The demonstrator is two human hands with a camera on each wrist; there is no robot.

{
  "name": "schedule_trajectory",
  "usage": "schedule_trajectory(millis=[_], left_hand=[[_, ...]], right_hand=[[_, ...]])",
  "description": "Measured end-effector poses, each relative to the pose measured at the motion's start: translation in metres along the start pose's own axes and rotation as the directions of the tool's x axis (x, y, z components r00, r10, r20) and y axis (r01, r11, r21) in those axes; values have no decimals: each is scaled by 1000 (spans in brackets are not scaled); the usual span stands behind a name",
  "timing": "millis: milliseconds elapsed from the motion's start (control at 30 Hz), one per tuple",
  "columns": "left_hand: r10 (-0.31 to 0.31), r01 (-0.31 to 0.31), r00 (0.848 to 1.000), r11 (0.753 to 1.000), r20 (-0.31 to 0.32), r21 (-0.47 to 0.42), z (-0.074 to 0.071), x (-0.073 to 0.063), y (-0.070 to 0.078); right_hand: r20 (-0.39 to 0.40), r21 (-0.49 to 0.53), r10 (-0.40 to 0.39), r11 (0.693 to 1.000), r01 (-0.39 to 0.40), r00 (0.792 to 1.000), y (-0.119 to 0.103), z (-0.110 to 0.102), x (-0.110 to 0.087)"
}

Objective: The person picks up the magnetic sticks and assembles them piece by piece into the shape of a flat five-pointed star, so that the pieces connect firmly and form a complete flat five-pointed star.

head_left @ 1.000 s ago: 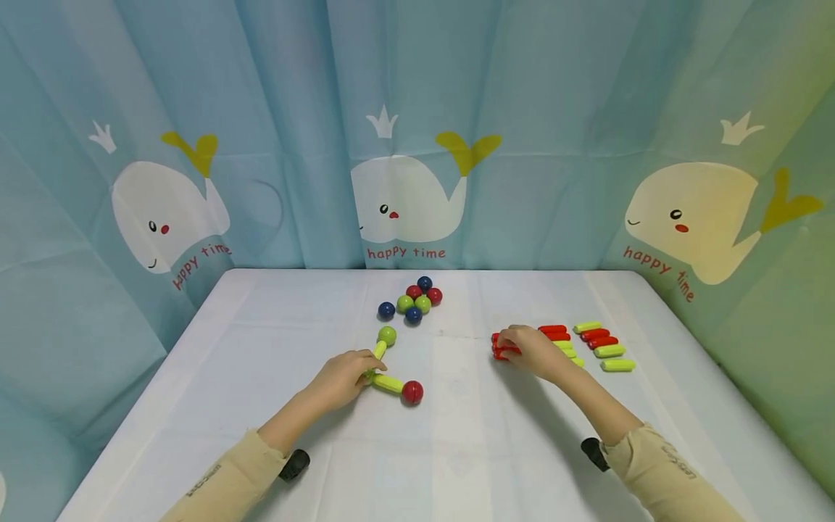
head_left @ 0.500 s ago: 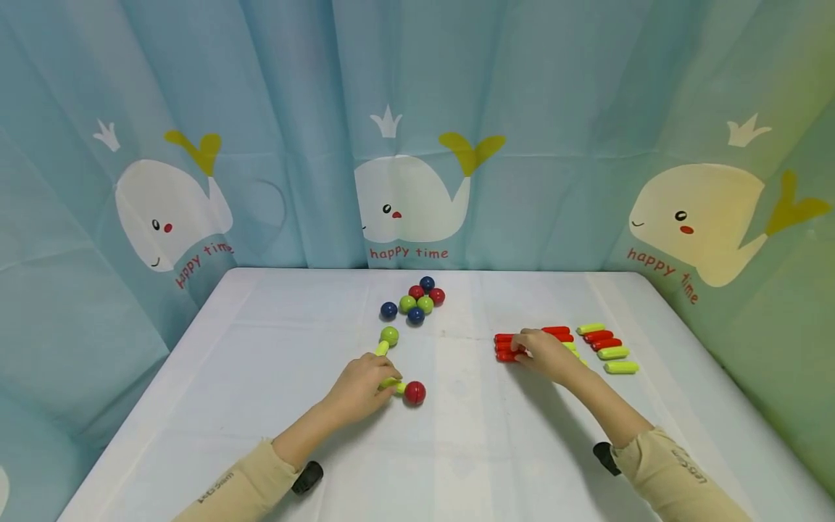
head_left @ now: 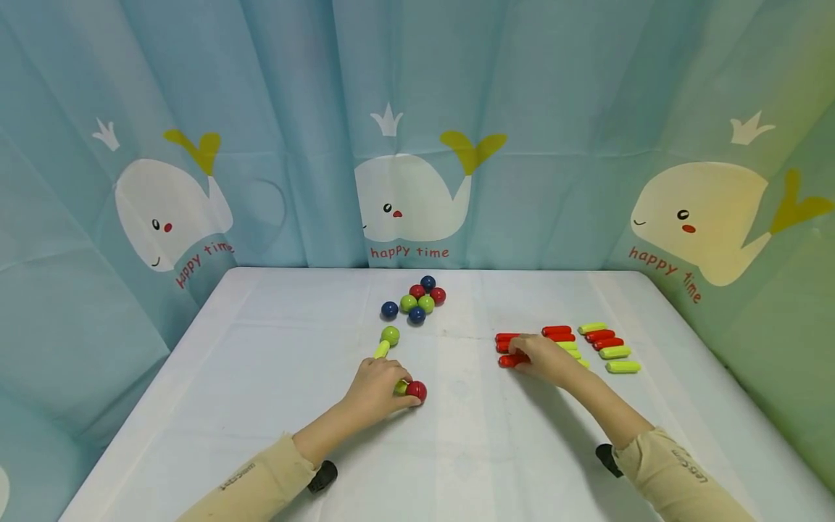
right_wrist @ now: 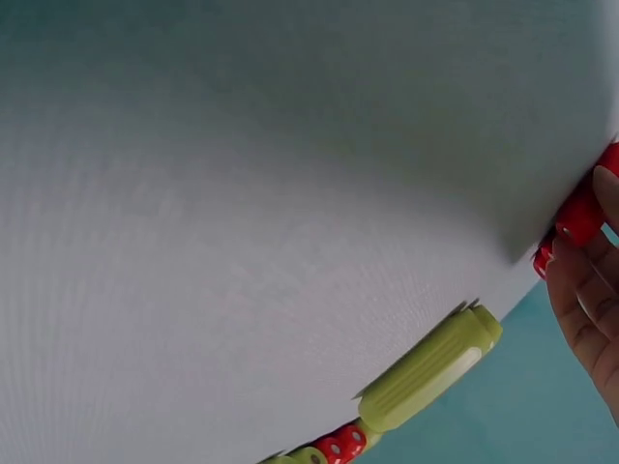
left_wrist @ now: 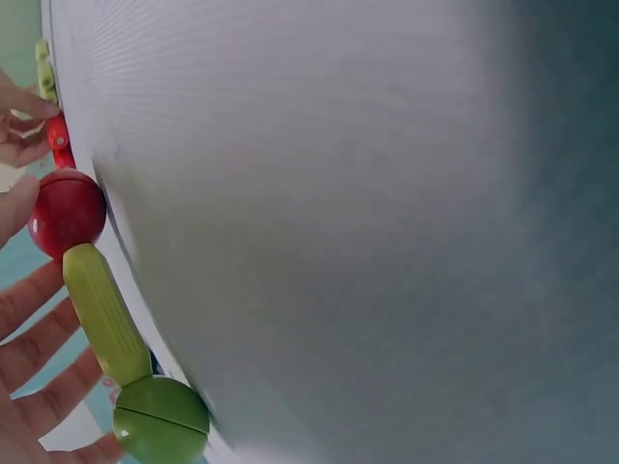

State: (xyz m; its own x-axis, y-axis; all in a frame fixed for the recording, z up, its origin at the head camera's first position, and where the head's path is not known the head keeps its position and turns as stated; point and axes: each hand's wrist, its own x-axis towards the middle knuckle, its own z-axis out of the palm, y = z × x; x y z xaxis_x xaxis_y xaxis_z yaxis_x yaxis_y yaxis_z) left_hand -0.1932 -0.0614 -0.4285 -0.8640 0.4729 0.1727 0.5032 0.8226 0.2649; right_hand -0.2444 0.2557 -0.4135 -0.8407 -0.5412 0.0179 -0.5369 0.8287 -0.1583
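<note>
My left hand (head_left: 377,388) is at a joined toy of yellow-green sticks and balls, with thumb and finger around its red ball (head_left: 416,392). In the left wrist view, a ribbed yellow-green stick (left_wrist: 104,314) runs from that ball to a green ball (left_wrist: 161,420), the other fingers stretched behind it. Another stick (head_left: 382,349) reaches back to a second green ball (head_left: 390,335); the corner between the sticks is hidden under the hand in the head view. My right hand (head_left: 546,359) pinches the nearest red stick (head_left: 512,360), slightly apart from two more red sticks (head_left: 506,338).
Blue, red and green balls (head_left: 417,297) cluster at the back middle of the white table (head_left: 274,341). Right of my right hand lie more red sticks (head_left: 557,330) and yellow-green sticks (head_left: 622,367) in loose rows. A patterned blue curtain (head_left: 293,145) surrounds the table.
My left hand has slid right along the yellow-green stick from the corner to the red ball. The right hand has drawn one red stick slightly toward me, away from its neighbours.
</note>
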Motion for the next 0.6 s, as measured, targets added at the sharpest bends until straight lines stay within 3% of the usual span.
schedule_trajectory(millis=[267,500,600], left_hand=[[-11,12,1000,999,10,-33,0,4,-1],[5,-2,998,999,60,-52,-4,4,-3],[5,0,997,998,81,-62,-7,3,-3]], right_hand=[[-29,-23,-41,999,40,999,-4,6,2],[-33,132,-26,991,30,999,-19,6,5],[-43,208,-57,976,64,997,-26,5,7]])
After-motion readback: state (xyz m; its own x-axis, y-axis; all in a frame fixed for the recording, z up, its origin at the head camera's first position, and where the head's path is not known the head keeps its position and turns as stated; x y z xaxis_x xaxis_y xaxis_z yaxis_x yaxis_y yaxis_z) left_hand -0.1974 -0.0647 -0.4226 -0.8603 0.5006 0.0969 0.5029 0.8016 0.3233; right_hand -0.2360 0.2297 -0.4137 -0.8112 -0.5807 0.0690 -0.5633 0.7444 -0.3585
